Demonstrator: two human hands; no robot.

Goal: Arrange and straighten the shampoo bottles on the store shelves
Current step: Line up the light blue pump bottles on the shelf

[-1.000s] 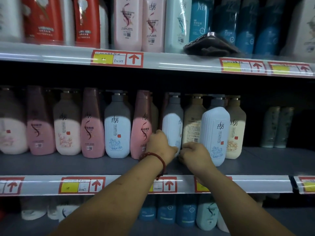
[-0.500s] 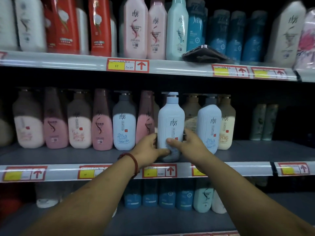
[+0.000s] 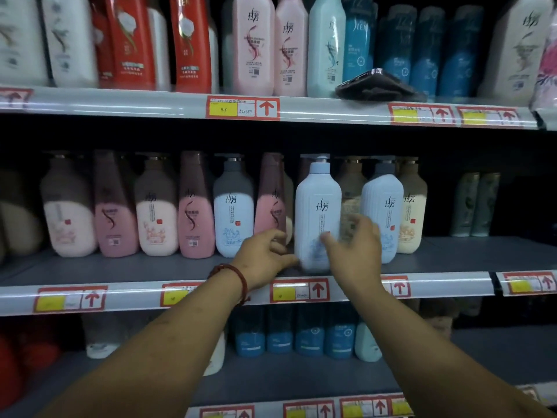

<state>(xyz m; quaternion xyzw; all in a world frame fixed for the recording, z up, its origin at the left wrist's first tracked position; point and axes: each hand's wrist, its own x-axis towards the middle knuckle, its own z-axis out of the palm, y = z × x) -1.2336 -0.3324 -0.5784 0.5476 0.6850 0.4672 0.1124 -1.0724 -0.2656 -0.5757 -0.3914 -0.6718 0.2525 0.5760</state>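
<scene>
While the pale blue pump bottle [image 3: 318, 212] stands upright in the middle of the frame, near the front lip of the middle shelf [image 3: 120, 273], both hands flank its lower half. It sits forward of the row behind it, label facing out.

The left hand [image 3: 265, 257] comes in from the lower left, a red bracelet [image 3: 238, 279] on its wrist. Its fingers are curled, and the thumb tip meets the bottle's lower left edge; I cannot tell whether it pinches the bottle or merely touches it. The right hand [image 3: 355, 251] is blurred — its fingers are spread and relaxed rather than wrapped, the thumb lying across the lower front of the label.

Just left of the bottle a pink bottle [image 3: 271, 206] leans slightly, partly behind the left hand's knuckles. To the right a second pale blue bottle [image 3: 382, 212] stands upright, with a cream bottle [image 3: 411, 212] touching or just beside it, and a beige bottle [image 3: 349, 191] shows further back between the two blue ones. More pink and cream bottles run off toward the left of the frame.

On the upper shelf, right of centre, a dark flat object [image 3: 373, 84] lies in front of teal and blue bottles — too dim to identify. Red-and-yellow price tags [image 3: 242, 108] line the shelf edges, and blue bottles [image 3: 307, 333] stand on the shelf below.
</scene>
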